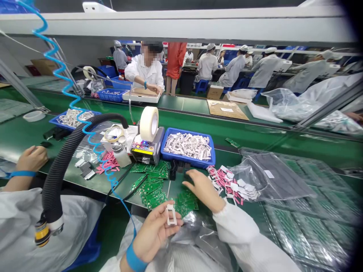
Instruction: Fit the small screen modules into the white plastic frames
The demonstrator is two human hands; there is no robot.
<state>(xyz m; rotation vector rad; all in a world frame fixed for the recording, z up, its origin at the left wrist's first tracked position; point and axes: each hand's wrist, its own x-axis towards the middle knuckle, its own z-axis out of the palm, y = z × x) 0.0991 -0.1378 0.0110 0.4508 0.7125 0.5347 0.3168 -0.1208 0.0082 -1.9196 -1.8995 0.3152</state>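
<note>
— What covered the right arm?
— A loose white sleeve (241, 238), gathered at a snug cuff (219, 213) behind the bare right hand (202, 189).
— And the left arm?
— A similar white sleeve (112, 260), with a flat blue wrist strap (135, 257) behind the bare left hand (154, 234).

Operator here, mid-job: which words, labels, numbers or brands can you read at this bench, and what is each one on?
Nothing here can be read for certain.
Panel on the grey tape dispenser: too small to read.
White label on the dark plastic bag: too blurred to read.
Markings on the green circuit boards: too small to read.
White paper slip on the brown cardboard sheet: too blurred to read.
On the white plastic frame in the left hand: no text shows.
</note>
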